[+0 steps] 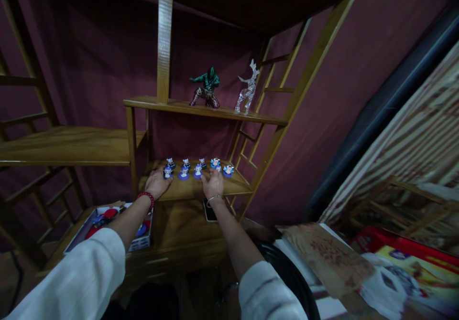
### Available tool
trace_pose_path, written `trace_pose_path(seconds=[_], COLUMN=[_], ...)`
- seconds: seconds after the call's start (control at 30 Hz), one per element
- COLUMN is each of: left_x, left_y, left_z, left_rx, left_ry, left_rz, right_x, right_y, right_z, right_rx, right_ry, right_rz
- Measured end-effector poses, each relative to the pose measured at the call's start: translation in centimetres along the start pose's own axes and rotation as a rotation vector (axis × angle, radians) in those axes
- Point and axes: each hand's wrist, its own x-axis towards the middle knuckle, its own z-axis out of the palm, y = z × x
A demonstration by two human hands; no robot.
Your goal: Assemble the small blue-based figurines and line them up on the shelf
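Left hand (157,184) and right hand (213,185) among small figurines (183,173) on a wooden shelf (182,190).
The hands are apart, fingers at opposite ends of the front row; whether they grip is hidden. Figurines stand upright in two rows, probably spaced so each shows. Beyond, a higher shelf (225,111) gives a green figure (207,85) and clear deer (247,90) more room.

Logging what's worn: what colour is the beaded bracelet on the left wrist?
The beaded bracelet is dark red, seen best in the head view.
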Motion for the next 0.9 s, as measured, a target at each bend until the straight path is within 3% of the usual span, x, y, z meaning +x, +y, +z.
trace_pose_path(seconds=[0.1,0.27,0.6,0.9], left_x=[0.0,-0.2,-0.2,-0.1], left_y=[0.0,0.2,0.3,0.3], left_z=[0.1,-0.1,-0.1,-0.1], left_rx=[-0.004,-0.006,0.005,-0.001], left_ry=[0.009,-0.001,-0.004,-0.002], left_rz=[0.015,0.017,0.018,0.002], right_x=[-0.2,0.5,2.4,2.7], right_y=[1.4,2.1,2.0,1.3], right_z=[-1.3,-2.6,-3.1,-2.8], right_rx=[-0.01,-0.019,-0.163,-0.244], right_ry=[0.067,0.002,-0.164,-0.194], right_rz=[0.095,0.231,0.24,0.233])
